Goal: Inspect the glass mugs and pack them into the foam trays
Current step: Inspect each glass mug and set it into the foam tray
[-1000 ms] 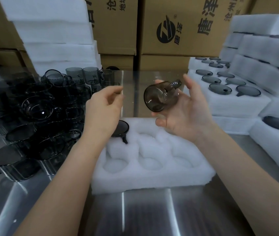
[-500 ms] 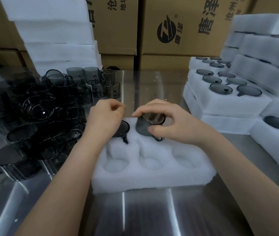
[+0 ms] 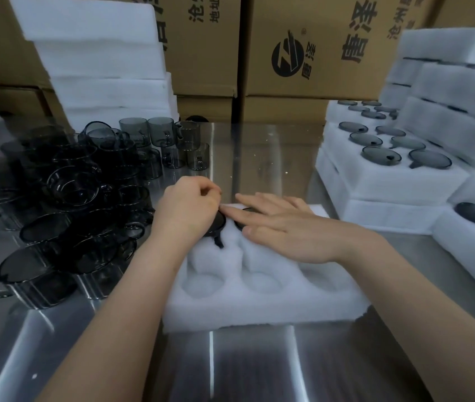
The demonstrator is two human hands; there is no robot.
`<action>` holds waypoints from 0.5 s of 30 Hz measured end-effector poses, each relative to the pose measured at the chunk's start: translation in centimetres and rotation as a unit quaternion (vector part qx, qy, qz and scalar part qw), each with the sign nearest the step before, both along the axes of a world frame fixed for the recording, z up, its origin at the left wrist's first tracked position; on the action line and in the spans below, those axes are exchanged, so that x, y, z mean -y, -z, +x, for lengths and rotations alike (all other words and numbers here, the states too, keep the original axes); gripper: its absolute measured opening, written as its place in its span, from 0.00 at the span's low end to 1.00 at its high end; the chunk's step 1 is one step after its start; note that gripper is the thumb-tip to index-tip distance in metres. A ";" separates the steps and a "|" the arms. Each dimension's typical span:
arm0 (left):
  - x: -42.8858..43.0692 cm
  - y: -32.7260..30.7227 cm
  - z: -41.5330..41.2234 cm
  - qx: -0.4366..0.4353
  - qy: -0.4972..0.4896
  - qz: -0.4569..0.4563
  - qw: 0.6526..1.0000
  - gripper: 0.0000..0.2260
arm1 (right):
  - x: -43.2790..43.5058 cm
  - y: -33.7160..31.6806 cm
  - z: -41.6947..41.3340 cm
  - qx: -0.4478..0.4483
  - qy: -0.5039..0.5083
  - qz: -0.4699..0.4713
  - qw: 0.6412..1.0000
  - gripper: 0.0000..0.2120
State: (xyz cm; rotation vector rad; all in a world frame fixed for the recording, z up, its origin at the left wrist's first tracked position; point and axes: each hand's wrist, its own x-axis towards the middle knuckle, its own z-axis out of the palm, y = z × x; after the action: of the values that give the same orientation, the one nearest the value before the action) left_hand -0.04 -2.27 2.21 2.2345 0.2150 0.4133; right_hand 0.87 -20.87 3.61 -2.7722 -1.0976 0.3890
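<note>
The right hand (image 3: 282, 227) has come down flat, fingers straight, pressing the second mug (image 3: 247, 210) into the back middle pocket of the foam tray (image 3: 259, 303) on the table (image 3: 259, 369). The left hand (image 3: 190, 210) rests curled over the first mug (image 3: 218, 225) in the back left pocket; whether it grips anything I cannot tell. Loose mugs (image 3: 71, 213) crowd the table's left, and filled trays (image 3: 390, 181) stand at the right

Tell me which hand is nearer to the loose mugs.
Left. The left hand sits just beside the loose mugs; the right hand lies farther right, flat over the foam tray.
</note>
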 end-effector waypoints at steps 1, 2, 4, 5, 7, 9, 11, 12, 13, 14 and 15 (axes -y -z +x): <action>0.0 0.1 0.0 0.001 -0.001 0.003 1.000 0.09 | -0.1 0.0 -0.1 -0.001 0.005 -0.009 1.000 0.21; 0.1 0.2 0.0 0.002 -0.001 0.009 1.000 0.09 | -0.1 0.1 -0.1 0.000 0.010 -0.017 1.000 0.21; 0.1 0.2 0.0 0.002 -0.002 0.024 1.000 0.09 | -0.1 0.3 -0.3 0.006 0.012 -0.019 1.000 0.22; 0.1 0.2 0.0 0.002 -0.001 0.029 1.000 0.09 | 0.0 0.3 -0.3 0.012 0.010 -0.008 1.000 0.22; 0.1 0.0 0.1 0.007 0.004 0.031 0.999 0.09 | 0.1 0.3 -0.4 0.027 0.009 0.047 0.998 0.21; 0.1 -0.4 0.2 0.016 0.009 0.033 0.999 0.09 | 0.2 0.1 -0.3 0.030 0.028 0.143 0.989 0.21; 0.1 -1.2 1.0 0.021 0.014 0.058 0.998 0.10 | 0.3 0.1 0.0 0.014 0.073 0.246 0.966 0.20; 0.1 -1.7 1.7 0.022 0.014 0.073 0.997 0.12 | 0.3 0.1 0.1 0.012 0.091 0.273 0.958 0.19; 0.0 -2.3 2.6 0.025 0.012 0.088 0.996 0.14 | 0.3 0.2 0.2 0.020 0.099 0.275 0.956 0.18; -0.1 -3.0 3.6 0.033 0.007 0.102 0.994 0.16 | 0.2 0.3 0.3 0.035 0.098 0.262 0.959 0.17; -0.2 -3.7 4.6 0.044 0.000 0.116 0.992 0.17 | 0.2 0.4 0.3 0.050 0.093 0.245 0.964 0.16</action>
State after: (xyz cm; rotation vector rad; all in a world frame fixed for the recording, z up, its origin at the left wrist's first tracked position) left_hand 4.54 -2.04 5.88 2.4359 0.1259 0.5604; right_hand 1.17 -21.05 3.20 -2.4364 -0.8039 -0.0466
